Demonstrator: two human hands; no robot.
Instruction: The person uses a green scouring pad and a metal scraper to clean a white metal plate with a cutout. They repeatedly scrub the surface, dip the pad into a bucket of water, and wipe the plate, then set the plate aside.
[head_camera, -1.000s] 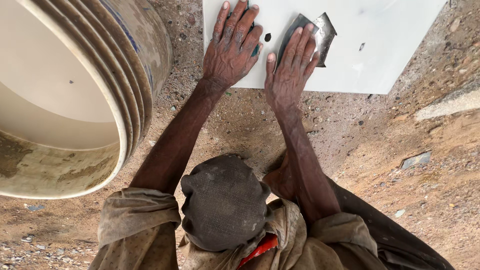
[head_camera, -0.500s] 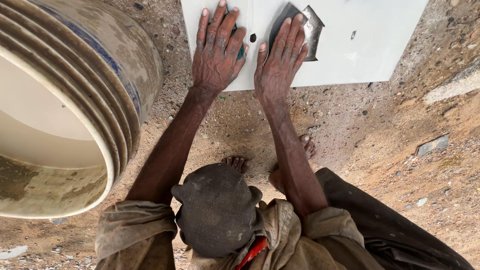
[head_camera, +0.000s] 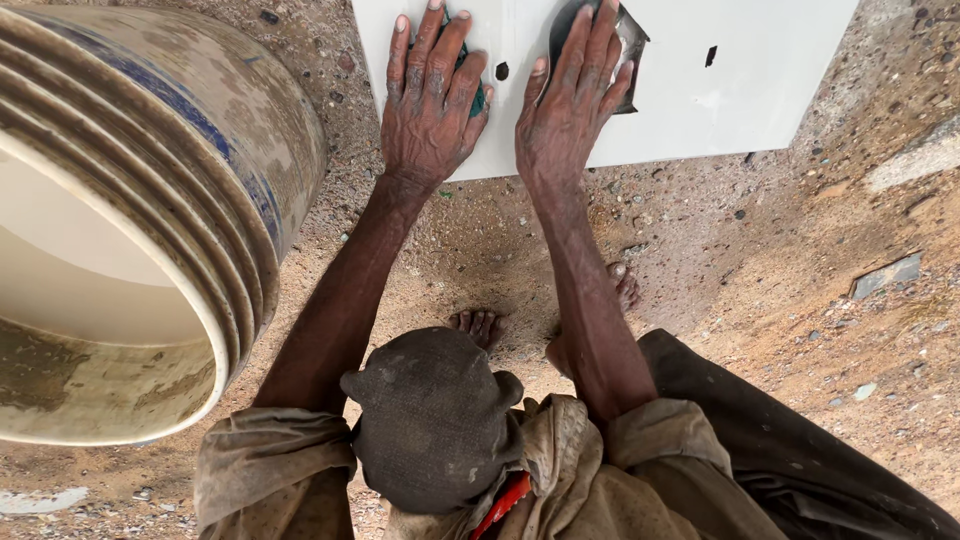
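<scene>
Now I see both hands flat at the frame's top on the white panel (head_camera: 760, 90) — left hand (head_camera: 428, 100) covering a green pad (head_camera: 479, 98), right hand (head_camera: 575, 95) pressing dark sandpaper (head_camera: 628, 45).

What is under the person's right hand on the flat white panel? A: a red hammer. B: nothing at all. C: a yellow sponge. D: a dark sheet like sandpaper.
D: the right hand lies flat with spread fingers on a dark grey sheet whose corner sticks out past the fingers, on the flat white panel.
</scene>
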